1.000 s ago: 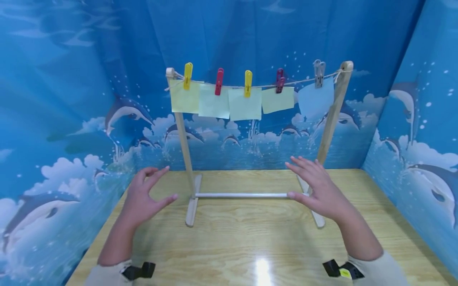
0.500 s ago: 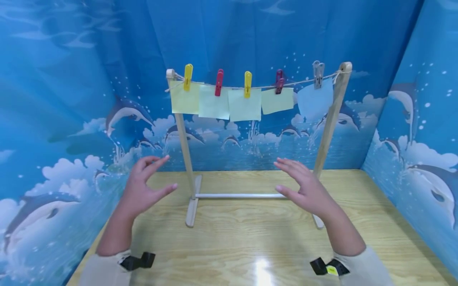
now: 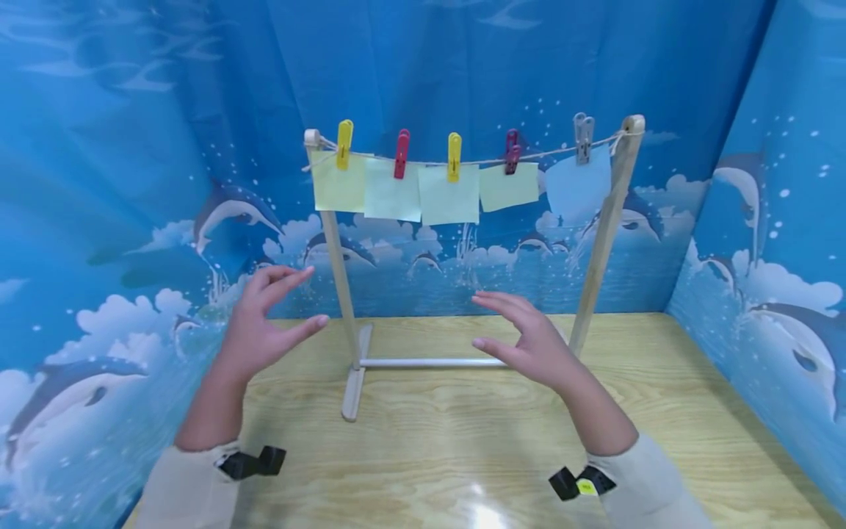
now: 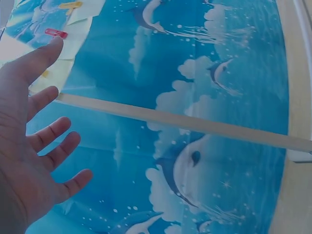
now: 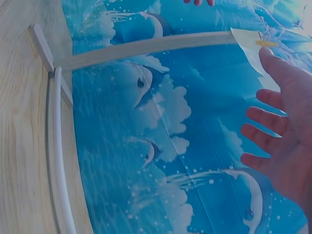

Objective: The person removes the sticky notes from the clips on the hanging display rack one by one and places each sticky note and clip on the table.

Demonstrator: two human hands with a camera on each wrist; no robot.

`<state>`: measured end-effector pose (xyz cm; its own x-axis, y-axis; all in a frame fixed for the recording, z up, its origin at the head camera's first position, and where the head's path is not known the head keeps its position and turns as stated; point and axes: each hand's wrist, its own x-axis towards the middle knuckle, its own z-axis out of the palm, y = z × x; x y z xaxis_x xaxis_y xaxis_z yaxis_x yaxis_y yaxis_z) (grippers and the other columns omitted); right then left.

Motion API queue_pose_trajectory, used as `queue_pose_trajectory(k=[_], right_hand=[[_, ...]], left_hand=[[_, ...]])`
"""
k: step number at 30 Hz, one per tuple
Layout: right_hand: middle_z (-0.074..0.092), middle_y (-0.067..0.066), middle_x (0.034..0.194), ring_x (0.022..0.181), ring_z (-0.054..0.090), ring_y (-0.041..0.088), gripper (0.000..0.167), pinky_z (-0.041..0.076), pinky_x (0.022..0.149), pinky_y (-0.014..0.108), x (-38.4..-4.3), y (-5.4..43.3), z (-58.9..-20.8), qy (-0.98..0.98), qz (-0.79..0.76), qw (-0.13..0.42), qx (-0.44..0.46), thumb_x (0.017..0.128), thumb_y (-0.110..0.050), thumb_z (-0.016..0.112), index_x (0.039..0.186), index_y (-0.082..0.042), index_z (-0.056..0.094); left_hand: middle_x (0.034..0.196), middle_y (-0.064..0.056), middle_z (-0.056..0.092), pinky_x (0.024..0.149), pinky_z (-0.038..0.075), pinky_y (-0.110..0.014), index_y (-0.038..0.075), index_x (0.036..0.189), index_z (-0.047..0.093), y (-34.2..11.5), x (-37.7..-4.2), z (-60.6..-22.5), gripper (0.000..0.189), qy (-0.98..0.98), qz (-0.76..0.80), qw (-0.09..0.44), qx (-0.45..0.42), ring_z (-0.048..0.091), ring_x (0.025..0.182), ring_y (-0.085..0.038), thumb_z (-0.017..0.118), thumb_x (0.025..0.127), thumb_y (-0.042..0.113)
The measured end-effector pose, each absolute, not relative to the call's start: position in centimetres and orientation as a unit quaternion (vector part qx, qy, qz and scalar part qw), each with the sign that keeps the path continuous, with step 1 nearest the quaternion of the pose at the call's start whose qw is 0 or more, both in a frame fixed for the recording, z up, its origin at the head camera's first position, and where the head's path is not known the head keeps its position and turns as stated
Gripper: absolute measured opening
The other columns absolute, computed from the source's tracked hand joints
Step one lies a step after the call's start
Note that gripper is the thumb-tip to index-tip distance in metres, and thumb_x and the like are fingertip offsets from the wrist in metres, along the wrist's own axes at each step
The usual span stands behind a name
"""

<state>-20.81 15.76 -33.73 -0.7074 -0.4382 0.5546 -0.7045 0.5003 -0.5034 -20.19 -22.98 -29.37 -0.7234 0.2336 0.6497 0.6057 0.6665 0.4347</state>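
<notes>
My left hand (image 3: 259,330) hovers left of the rack's left post (image 3: 340,286), fingers spread apart from the thumb and holding nothing. In front of the lower white bar (image 3: 429,363), my right hand (image 3: 532,342) is also held up with nothing in it. Across the top of the wooden rack runs a string (image 3: 489,161). From it hang a yellow note (image 3: 338,187), two pale green notes (image 3: 393,195), a smaller green note (image 3: 509,191) and a light blue note (image 3: 578,184). Yellow, red, dark red and grey clothespins (image 3: 584,139) clip them. Palm and spread fingers show in the left wrist view.
A light wooden table (image 3: 410,448) lies beneath the rack. Blue curtains with dolphins (image 3: 410,66) close off the back and both sides. The rack's left foot (image 3: 354,389) stands on the table; its right foot is mostly hidden behind my right forearm.
My right hand has moved left, from beside the right post to in front of the bar. My left hand has risen slightly. The notes and clothespins hang as before.
</notes>
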Motion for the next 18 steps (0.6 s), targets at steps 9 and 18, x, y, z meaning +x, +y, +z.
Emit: queue_pose_trajectory(k=[9,18], right_hand=[[0.052,0.005,0.142,0.135,0.041,0.027,0.054,0.038,0.106,0.055,-21.5,13.6,-33.3,-0.827,0.416,0.171,0.337,0.090,-0.026,0.073,0.139,-0.014,0.055],[0.056,-0.001,0.136,0.125,0.052,0.019,0.048,0.046,0.102,0.044,-22.3,11.2,-32.7,-0.812,0.474,0.137,0.312,0.090,-0.027,0.072,0.135,-0.017,0.059]], left_hand=[[0.128,-0.015,0.050,0.087,0.044,-0.057,0.016,0.140,0.055,-22.4,-20.6,-26.6,0.068,-0.865,-0.327,0.277,-0.261,0.044,0.118,-0.033,0.084,0.078,0.017],[0.128,-0.010,0.054,0.090,0.045,-0.038,0.019,0.138,0.058,-21.7,-21.1,-23.5,0.064,-0.847,-0.353,0.294,-0.268,0.047,0.115,-0.021,0.083,0.079,0.014]])
